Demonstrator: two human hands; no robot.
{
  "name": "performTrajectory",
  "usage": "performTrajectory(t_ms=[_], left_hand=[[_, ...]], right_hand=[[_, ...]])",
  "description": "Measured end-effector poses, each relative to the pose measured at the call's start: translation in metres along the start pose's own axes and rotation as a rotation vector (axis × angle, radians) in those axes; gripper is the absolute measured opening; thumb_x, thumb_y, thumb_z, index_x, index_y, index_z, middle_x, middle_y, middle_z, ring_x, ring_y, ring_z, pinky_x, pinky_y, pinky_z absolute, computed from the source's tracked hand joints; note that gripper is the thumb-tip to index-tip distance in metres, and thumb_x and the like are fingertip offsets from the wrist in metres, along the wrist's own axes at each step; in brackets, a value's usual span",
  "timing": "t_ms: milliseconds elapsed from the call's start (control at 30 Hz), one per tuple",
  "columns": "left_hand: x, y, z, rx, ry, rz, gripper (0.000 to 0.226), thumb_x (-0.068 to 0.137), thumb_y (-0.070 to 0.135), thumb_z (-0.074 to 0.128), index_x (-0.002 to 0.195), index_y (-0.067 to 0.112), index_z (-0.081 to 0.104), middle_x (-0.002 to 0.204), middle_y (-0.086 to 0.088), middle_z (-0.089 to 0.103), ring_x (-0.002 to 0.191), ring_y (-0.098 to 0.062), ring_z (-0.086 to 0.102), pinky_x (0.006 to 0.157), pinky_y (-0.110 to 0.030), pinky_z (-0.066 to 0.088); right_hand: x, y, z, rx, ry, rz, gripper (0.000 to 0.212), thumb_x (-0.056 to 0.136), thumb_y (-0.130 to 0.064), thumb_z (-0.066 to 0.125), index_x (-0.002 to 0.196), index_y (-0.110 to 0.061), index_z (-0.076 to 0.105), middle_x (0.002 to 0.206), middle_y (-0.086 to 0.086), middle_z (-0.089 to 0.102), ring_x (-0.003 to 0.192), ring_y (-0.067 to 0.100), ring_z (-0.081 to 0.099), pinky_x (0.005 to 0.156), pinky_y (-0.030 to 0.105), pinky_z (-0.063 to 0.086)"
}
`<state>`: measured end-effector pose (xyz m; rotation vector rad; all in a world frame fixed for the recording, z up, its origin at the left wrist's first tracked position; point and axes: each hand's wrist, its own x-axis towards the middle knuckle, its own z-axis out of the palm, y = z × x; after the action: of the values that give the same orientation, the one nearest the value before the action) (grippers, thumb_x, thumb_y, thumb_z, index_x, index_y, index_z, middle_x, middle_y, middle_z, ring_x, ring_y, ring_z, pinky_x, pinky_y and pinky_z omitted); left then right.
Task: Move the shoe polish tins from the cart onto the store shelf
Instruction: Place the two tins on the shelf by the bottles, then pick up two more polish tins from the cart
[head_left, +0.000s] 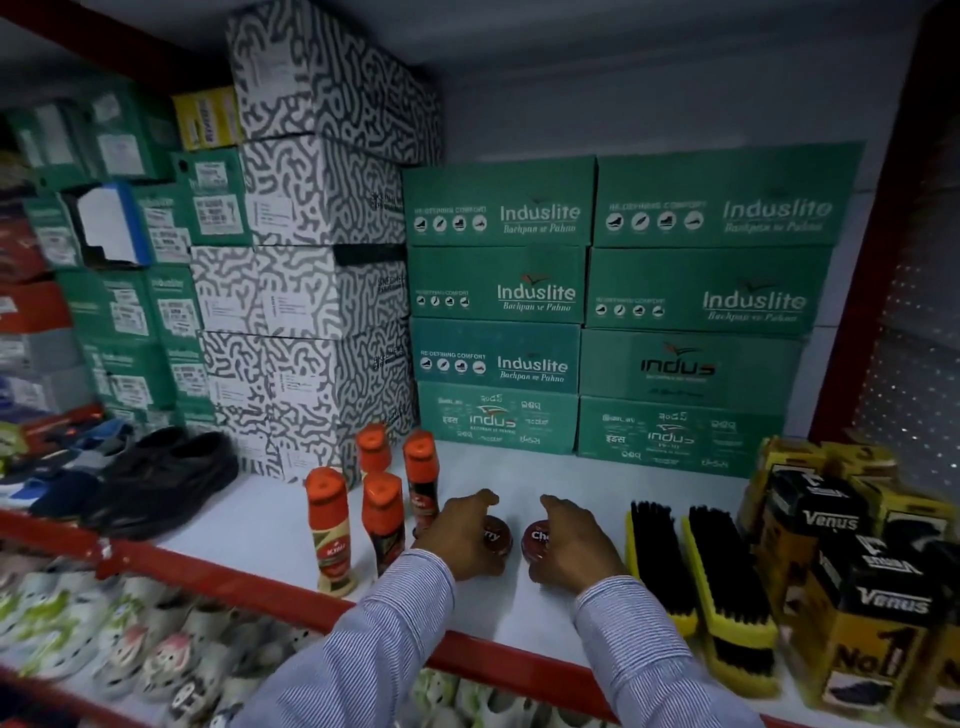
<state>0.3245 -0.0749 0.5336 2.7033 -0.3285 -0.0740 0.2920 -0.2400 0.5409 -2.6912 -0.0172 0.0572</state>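
Fingers, left hand: curling over the top and sides of a dark red shoe polish tin, gripping it as it is sitting on the shelf.
Fingers, right hand: wrapping around a second red shoe polish tin, holding it down on the shelf surface.
Tins: standing just beside each other near the front of the white store shelf, lids partly showing between the hands.
Left of the tins: four orange-capped liquid polish bottles are standing upright, the nearest one touching or nearly touching the left hand.
Right of the tins: two yellow-backed shoe brushes are lying bristles up, close by the right wrist.
Far right: yellow and black Venus boxes are crowding the shelf end.
Behind: green Induslite shoe boxes are stacking against the back wall, with black-and-white patterned boxes beside them.
Far left: black shoes are resting on the shelf.
Front: a red shelf edge is running under both striped sleeves.
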Motion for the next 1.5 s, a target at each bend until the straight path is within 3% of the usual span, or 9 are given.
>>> performTrajectory(t_ms=[133, 333, 467, 700, 867, 1000, 1133, 1300, 1500], left_hand=[[-0.041, 0.006, -0.011, -0.027, 0.129, 0.091, 0.084, 0.08, 0.031, 0.077, 0.151, 0.013, 0.036, 0.156, -0.009, 0.043, 0.145, -0.022, 0.039, 0.12, -0.031, 0.03], [-0.157, -0.012, 0.03, 0.038, 0.356, 0.227, 0.077, 0.084, 0.04, 0.062, 0.153, 0.026, 0.031, 0.164, -0.003, 0.027, 0.152, -0.024, 0.024, 0.122, -0.045, 0.027], [-0.234, -0.047, 0.101, 0.069, 0.435, 0.226, 0.069, 0.095, 0.054, 0.046, 0.156, 0.034, 0.02, 0.168, 0.0, 0.014, 0.156, -0.024, 0.011, 0.122, -0.053, 0.025], [-0.334, -0.117, 0.252, 0.108, -0.022, -0.074, 0.083, 0.094, 0.055, 0.047, 0.156, 0.03, -0.002, 0.164, -0.012, -0.019, 0.151, -0.044, -0.014, 0.119, -0.069, 0.006], [-0.373, -0.16, 0.351, 0.16, -0.411, -0.235, 0.086, 0.096, 0.059, 0.038, 0.151, 0.031, -0.022, 0.152, -0.011, -0.04, 0.146, -0.046, -0.027, 0.118, -0.068, -0.005], [-0.394, -0.186, 0.424, 0.044, -0.635, -0.302, 0.083, 0.095, 0.053, 0.047, 0.157, 0.031, -0.003, 0.159, -0.009, -0.032, 0.151, -0.043, -0.018, 0.121, -0.065, 0.001], [-0.401, -0.2, 0.469, -0.009, -0.792, -0.306, 0.086, 0.09, 0.038, 0.065, 0.157, 0.03, 0.012, 0.168, -0.008, -0.01, 0.154, -0.039, -0.001, 0.12, -0.06, 0.021], [-0.397, -0.203, 0.498, 0.019, -0.76, -0.223, 0.071, 0.081, 0.029, 0.07, 0.142, 0.015, 0.038, 0.153, -0.014, 0.029, 0.138, -0.04, 0.033, 0.104, -0.054, 0.044], [-0.391, -0.196, 0.512, 0.083, -0.668, -0.277, 0.041, 0.089, 0.007, 0.055, 0.128, 0.009, 0.044, 0.136, -0.016, 0.04, 0.123, -0.039, 0.043, 0.091, -0.053, 0.052]], right_hand=[[-0.035, -0.002, -0.006, 0.029, 0.085, -0.118, 0.091, 0.082, -0.018, 0.071, 0.156, -0.015, 0.018, 0.163, 0.007, 0.026, 0.15, 0.027, 0.022, 0.121, 0.04, 0.029], [-0.129, 0.002, 0.038, 0.034, 0.451, -0.48, 0.07, 0.092, -0.017, 0.057, 0.154, -0.026, 0.026, 0.164, -0.006, 0.024, 0.153, 0.015, 0.016, 0.124, 0.033, 0.023], [-0.187, 0.023, 0.104, 0.002, 0.438, -0.583, 0.068, 0.093, -0.019, 0.054, 0.154, -0.027, 0.025, 0.164, -0.006, 0.023, 0.154, 0.015, 0.013, 0.124, 0.034, 0.022], [-0.275, 0.074, 0.265, -0.065, -0.012, -0.442, 0.093, 0.071, -0.015, 0.075, 0.152, -0.023, 0.031, 0.162, 0.011, 0.026, 0.146, 0.035, 0.035, 0.109, 0.054, 0.045], [-0.302, 0.102, 0.372, -0.093, -0.384, -0.26, 0.089, 0.077, -0.011, 0.064, 0.156, -0.019, 0.023, 0.165, 0.018, 0.01, 0.152, 0.042, 0.012, 0.119, 0.06, 0.026], [-0.312, 0.129, 0.453, -0.195, -0.71, -0.028, 0.075, 0.097, -0.039, 0.051, 0.158, -0.026, 0.009, 0.167, 0.009, -0.009, 0.154, 0.035, -0.004, 0.124, 0.055, 0.009], [-0.316, 0.143, 0.504, -0.252, -0.94, 0.206, 0.081, 0.093, -0.038, 0.061, 0.157, -0.023, 0.013, 0.167, 0.01, 0.002, 0.153, 0.037, 0.005, 0.12, 0.057, 0.022], [-0.328, 0.151, 0.542, -0.281, -0.771, 0.205, 0.056, 0.086, -0.025, 0.067, 0.136, -0.019, 0.042, 0.146, 0.009, 0.035, 0.135, 0.035, 0.037, 0.098, 0.05, 0.048], [-0.329, 0.159, 0.563, -0.249, -0.659, 0.168, 0.066, 0.077, -0.02, 0.077, 0.133, -0.016, 0.041, 0.138, 0.012, 0.036, 0.122, 0.034, 0.048, 0.079, 0.044, 0.054]])
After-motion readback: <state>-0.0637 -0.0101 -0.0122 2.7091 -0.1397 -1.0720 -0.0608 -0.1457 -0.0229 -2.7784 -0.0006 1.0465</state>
